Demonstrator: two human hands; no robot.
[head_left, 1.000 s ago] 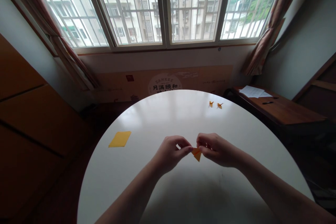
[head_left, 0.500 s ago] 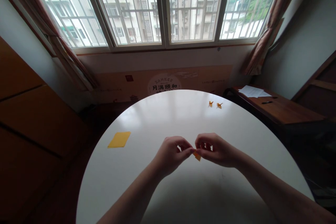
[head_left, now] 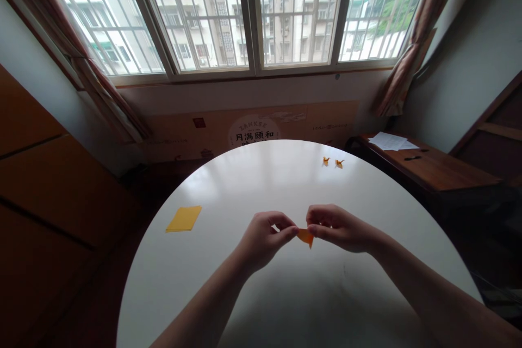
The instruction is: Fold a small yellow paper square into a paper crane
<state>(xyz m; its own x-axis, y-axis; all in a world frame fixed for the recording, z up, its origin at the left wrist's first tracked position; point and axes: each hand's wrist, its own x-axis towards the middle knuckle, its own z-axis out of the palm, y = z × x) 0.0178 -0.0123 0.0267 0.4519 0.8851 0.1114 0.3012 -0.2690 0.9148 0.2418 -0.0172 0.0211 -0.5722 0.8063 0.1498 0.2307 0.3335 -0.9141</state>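
Clamping a small orange paper (head_left: pixel 305 236) in the fingers of left hand (head_left: pixel 263 237) and right hand (head_left: pixel 339 228), over the white table (head_left: pixel 281 182); covering the paper's left and right ends; cannot make out folds.

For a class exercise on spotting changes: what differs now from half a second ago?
The fingertips of the left hand and right hand, nearly touching then, have drawn slightly apart sideways, so more of the orange folded paper shows between them. Neither hand has visibly let go. The yellow paper and two small folded birds stayed on the table.
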